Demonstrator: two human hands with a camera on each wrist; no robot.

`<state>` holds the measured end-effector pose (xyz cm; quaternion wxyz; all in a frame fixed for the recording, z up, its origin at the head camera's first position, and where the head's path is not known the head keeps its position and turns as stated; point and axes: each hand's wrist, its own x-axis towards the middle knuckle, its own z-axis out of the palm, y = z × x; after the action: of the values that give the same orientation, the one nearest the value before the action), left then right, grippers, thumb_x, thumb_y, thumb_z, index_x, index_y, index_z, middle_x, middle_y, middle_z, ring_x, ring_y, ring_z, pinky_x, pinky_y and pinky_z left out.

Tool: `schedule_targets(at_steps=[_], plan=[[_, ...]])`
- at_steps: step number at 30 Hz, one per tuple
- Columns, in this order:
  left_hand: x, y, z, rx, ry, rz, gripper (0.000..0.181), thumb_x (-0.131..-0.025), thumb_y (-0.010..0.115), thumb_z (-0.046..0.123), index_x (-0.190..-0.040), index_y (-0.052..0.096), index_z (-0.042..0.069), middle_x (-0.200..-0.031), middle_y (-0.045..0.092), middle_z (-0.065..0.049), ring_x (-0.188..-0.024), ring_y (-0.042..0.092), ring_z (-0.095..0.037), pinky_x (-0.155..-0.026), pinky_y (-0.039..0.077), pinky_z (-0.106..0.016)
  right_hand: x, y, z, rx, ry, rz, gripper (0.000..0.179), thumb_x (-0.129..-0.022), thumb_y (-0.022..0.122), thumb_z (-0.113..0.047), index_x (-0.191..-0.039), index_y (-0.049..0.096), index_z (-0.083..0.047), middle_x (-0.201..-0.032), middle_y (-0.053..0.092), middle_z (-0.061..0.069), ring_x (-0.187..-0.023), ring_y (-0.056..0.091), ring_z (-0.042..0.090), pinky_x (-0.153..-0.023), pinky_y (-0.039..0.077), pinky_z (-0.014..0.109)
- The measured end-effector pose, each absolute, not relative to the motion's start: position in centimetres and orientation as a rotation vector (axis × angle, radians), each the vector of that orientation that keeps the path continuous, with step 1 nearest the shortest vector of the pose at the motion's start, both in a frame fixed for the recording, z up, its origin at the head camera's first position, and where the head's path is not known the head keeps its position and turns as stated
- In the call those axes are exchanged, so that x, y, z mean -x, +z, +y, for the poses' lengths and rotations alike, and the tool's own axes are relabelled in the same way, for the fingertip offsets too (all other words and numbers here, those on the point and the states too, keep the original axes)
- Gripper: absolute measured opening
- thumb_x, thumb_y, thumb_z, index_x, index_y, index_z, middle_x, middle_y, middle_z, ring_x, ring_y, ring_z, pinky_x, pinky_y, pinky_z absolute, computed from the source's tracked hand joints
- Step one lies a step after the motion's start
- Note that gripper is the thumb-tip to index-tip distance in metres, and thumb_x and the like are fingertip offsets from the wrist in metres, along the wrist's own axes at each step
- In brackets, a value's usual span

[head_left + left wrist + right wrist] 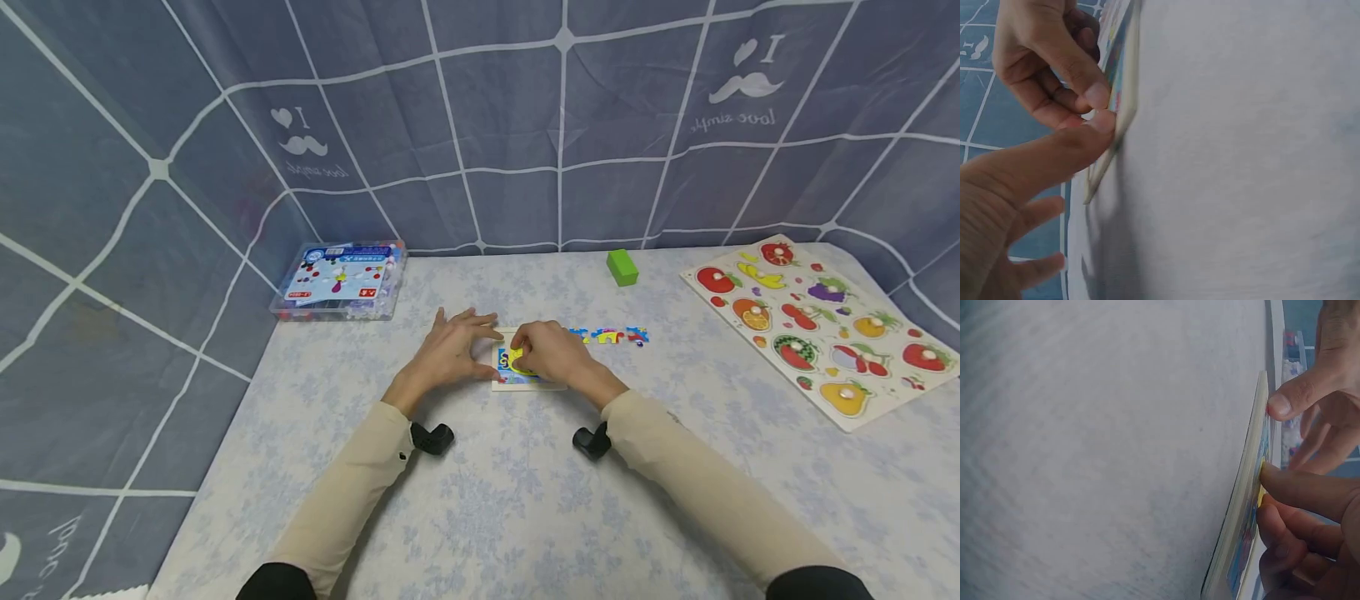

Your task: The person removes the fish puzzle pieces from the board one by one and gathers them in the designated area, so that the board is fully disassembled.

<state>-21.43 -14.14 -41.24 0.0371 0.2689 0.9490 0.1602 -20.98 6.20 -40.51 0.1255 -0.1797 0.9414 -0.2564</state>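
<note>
A small jigsaw board [528, 387] with a pale wooden rim and a blue picture lies on the table between both hands. My left hand [452, 350] steadies its left side, fingers spread and fairly straight. In the left wrist view the left thumb [1063, 150] rests at the edge of the board [1127, 103]. With thumb and fingertips, my right hand [557, 354] pinches a yellow puzzle piece [516, 359] over the board's picture. The right wrist view shows the yellow bit [1261, 492] between the right fingers, close against the board. Part of the board is hidden under the right hand.
Loose jigsaw pieces [607, 336] lie in a row just right of the board. Behind them stands a green block [622, 267]. A fruit puzzle board [757, 325] lies at right, and a clear plastic case [339, 282] at the back left. A blue checked curtain [510, 125] hangs behind the table.
</note>
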Motion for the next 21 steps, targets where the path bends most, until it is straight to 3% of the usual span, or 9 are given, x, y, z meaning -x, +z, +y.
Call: schedule_targets(at_steps=[11, 21], plan=[[21.51, -41.86, -14.46, -0.62, 0.326, 2.786, 0.081, -0.081, 0.062, 0.072, -0.152, 0.035, 0.042, -0.165, 0.009, -0.001, -0.147, -0.005, -0.046, -0.109, -0.001, -0.073, 21.12, -40.44, 6.16, 0.554, -0.718, 2.743, 0.026, -0.087, 0.076, -0.021, -0.111, 0.07, -0.012, -0.077, 0.06, -0.003, -0.066, 0.055, 0.014, -0.062, 0.044, 0.031], [21.35, -41.75, -14.24, -0.574, 0.306, 2.777, 0.082, -0.08, 0.059, 0.075, -0.152, 0.033, 0.045, -0.165, 0.007, 0.001, -0.147, -0.006, -0.046, -0.11, -0.002, -0.072, 21.23, -40.28, 6.19, 0.576, -0.715, 2.722, 0.029, -0.088, 0.074, -0.021, -0.113, 0.066, -0.01, -0.078, 0.061, -0.002, -0.066, 0.056, 0.014, -0.061, 0.046, 0.031]])
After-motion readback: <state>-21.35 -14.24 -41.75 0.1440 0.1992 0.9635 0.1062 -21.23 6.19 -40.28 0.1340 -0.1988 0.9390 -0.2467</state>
